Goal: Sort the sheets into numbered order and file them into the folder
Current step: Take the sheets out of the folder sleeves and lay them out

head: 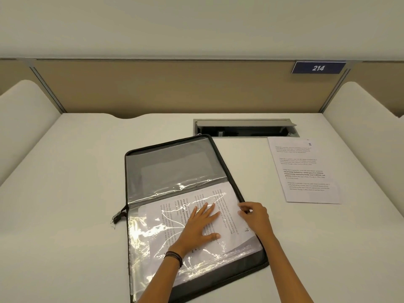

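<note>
A black zip folder (153, 167) with clear plastic sleeves lies open in the middle of the desk. A printed sheet (172, 206) sits sideways in its lower sleeve. My left hand (200, 226) lies flat with spread fingers on the plastic over that sheet. My right hand (254, 215) is at the folder's right edge, its fingers curled at the sheet's edge by the zip. A second printed sheet (303, 169), marked with a number at its top right corner, lies flat on the desk to the right, apart from the folder.
The white desk (65, 193) is walled by a beige partition (166, 86) at the back and white side panels. An open cable tray (244, 129) is sunk into the desk behind the folder. A blue plate reading 214 (318, 67) hangs on the partition.
</note>
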